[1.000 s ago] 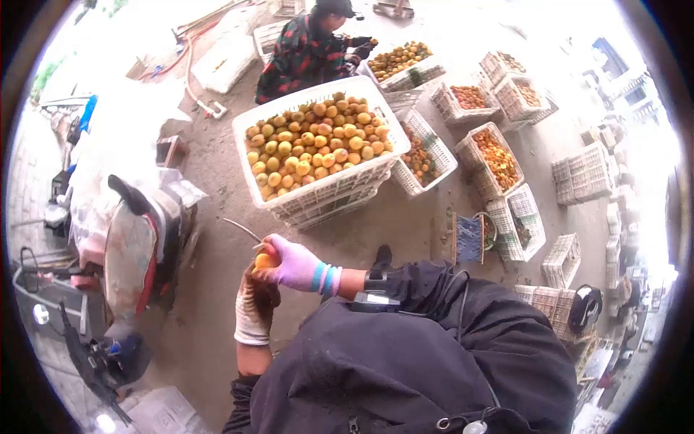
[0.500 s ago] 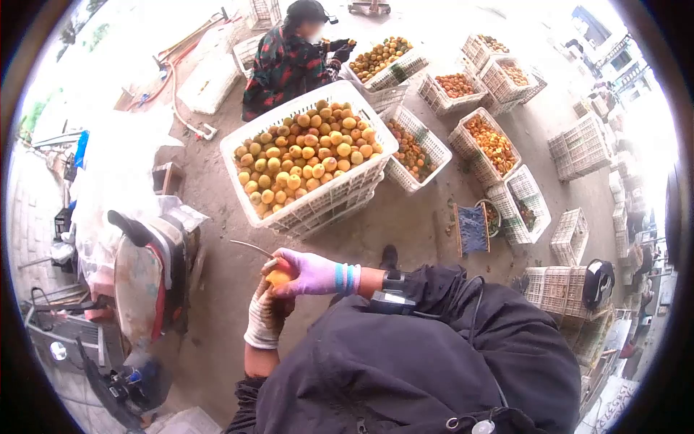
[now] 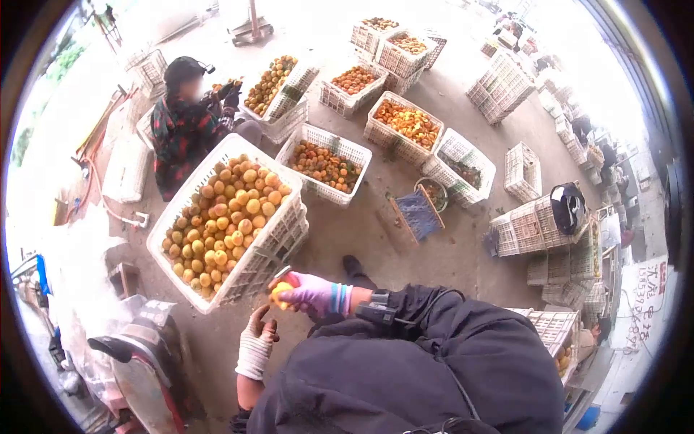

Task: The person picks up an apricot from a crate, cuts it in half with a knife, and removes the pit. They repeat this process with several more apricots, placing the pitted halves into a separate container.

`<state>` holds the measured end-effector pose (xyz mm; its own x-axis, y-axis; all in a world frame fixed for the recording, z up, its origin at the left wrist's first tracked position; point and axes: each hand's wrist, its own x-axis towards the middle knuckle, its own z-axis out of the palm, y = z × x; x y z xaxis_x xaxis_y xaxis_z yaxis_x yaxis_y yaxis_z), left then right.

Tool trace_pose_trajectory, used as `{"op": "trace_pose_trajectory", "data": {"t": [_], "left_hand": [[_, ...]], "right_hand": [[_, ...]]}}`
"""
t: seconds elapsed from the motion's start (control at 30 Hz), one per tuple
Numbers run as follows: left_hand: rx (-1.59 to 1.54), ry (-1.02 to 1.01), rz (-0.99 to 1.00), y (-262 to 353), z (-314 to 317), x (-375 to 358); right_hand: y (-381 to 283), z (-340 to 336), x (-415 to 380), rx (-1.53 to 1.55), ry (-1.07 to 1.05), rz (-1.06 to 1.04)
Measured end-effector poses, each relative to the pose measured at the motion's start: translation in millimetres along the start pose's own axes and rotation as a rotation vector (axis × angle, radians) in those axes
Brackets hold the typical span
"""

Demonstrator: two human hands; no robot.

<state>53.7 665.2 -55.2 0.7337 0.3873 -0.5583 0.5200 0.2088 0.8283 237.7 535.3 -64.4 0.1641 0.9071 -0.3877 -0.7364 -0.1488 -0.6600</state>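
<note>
Purple-gloved R hand [image 3: 318, 295] grasps an orange fruit [image 3: 280, 294], pinched at its fingertip end, w/ a small tool [image 3: 281, 274] right above it, type too blurry to tell. White-gloved L hand [image 3: 255, 346] released & half curled, just below/left of the fruit, apart from it. Fruit is in front of wearer's dark jacket [image 3: 390, 362], near the close corner of a big white crate [image 3: 278, 242] heaped w/ yellow-orange fruits [image 3: 228, 224]. Co-worker [image 3: 177, 141] in dark/red top next to crate's far side; 2nd crate [image 3: 311, 189] w/ fruit behind it. Blue woven stool [image 3: 419, 215] on floor [image 3: 343, 231], R side, approx beyond dark shoe [image 3: 353, 265]
</note>
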Motion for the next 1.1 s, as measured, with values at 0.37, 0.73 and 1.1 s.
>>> {"op": "trace_pose_trajectory", "data": {"t": [0.37,0.73,1.1], "left_hand": [[1.058,0.022,-0.07,2,13,73],[0.691,0.086,-0.193,64,87,139],[1.109,0.484,-0.139,95,30,243]], "right_hand": [[-51,-287,-69,0.547,0.797,-0.049],[-352,-621,-27,-0.041,1.491,-0.349],[-175,-479,1,0.049,0.905,0.093]]}}
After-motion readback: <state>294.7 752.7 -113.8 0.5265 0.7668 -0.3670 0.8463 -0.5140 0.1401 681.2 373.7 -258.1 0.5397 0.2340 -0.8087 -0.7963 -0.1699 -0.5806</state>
